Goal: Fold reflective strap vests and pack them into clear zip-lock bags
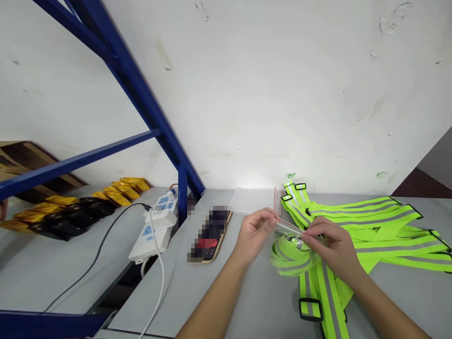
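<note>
My left hand and my right hand are both pinched on the edge of a clear plastic bag held above the grey table. A rolled neon-yellow reflective strap hangs just under the bag, between my hands. A pile of unrolled reflective straps lies on the table behind and to the right of my right hand. More clear bags with a red seal line lie flat at the back by the wall.
A phone lies on the table left of my left hand. White power strips with a black cable sit on a lower surface to the left, beside yellow and black items. Blue shelf beams cross the left side.
</note>
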A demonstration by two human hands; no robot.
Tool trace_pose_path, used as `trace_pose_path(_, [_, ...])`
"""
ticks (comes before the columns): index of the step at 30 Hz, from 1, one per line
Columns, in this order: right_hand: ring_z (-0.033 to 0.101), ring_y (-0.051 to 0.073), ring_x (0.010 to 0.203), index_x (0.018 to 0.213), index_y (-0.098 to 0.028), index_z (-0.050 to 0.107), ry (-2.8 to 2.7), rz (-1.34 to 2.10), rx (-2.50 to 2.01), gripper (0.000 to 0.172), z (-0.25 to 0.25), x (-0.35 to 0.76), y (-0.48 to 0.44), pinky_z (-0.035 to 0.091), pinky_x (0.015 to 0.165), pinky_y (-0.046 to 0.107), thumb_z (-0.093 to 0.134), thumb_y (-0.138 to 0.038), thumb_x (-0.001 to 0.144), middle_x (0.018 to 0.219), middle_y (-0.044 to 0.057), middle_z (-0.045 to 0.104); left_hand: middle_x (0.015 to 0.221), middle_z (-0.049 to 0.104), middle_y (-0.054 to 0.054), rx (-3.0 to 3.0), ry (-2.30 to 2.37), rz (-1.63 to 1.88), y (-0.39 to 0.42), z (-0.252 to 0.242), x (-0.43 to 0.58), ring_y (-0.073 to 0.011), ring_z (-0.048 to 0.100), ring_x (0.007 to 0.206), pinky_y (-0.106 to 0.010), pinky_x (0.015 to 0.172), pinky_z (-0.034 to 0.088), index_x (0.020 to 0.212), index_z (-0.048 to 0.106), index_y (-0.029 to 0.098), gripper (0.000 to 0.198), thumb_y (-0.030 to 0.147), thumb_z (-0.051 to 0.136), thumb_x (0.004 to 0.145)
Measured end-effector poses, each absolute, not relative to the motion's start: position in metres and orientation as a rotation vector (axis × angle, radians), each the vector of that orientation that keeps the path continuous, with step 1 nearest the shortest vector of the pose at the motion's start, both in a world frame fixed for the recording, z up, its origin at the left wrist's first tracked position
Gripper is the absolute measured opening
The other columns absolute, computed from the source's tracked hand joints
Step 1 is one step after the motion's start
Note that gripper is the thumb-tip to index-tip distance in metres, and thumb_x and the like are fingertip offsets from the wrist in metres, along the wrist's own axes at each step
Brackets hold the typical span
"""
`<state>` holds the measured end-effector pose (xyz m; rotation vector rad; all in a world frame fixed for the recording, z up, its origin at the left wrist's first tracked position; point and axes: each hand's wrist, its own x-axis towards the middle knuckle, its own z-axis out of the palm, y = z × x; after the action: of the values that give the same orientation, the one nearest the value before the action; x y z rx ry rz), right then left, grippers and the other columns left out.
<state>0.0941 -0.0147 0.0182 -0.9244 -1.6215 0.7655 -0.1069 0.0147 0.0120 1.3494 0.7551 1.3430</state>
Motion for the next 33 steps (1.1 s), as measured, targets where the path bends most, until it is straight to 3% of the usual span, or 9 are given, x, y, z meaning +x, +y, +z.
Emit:
trace_pose_path(4, [0.059, 0.016, 0.062, 0.072, -0.022, 0.069, -1.613, 0.743, -0.956, 0.012, 0.016, 0.095, -0.012, 0.047, 0.052, 0.028, 0.068, -0.029, 0.082, 0.069, 0.003, 0.062, 0.087, 0.066, -0.006, 1.408, 0.806, 1.309, 0.014, 0.017, -0.110, -0.0179, 0.062, 0.084, -0.030, 0.079, 0.048, 0.081, 0.068, 0.016, 0.023, 0.039, 0.068, 0.081])
trace_pose_path(22, [0.059, 0.015, 0.063, 0.076, -0.022, 0.069, -1.690, 0.701, -0.896, 0.007, 0.015, 0.095, -0.013, 0.046, 0.052, 0.026, 0.067, -0.024, 0.082, 0.072, 0.003, 0.062, 0.079, 0.062, -0.003, 1.470, 0.781, 1.405, 0.004, 0.012, -0.090, -0.0156, 0.057, 0.077, -0.031, 0.076, 0.045, 0.075, 0.063, 0.017, 0.018, 0.032, 0.063, 0.086])
trace_pose_path(33, [0.060, 0.016, 0.065, 0.075, -0.022, 0.070, -1.822, 0.710, -0.975, 0.010, 0.030, 0.102, -0.016, 0.046, 0.055, 0.026, 0.066, -0.025, 0.084, 0.070, 0.003, 0.065, 0.080, 0.069, -0.006, 1.704, 0.766, 1.386, -0.001, 0.017, -0.084, -0.0182, 0.061, 0.082, -0.034, 0.082, 0.046, 0.076, 0.067, 0.017, 0.011, 0.026, 0.067, 0.083])
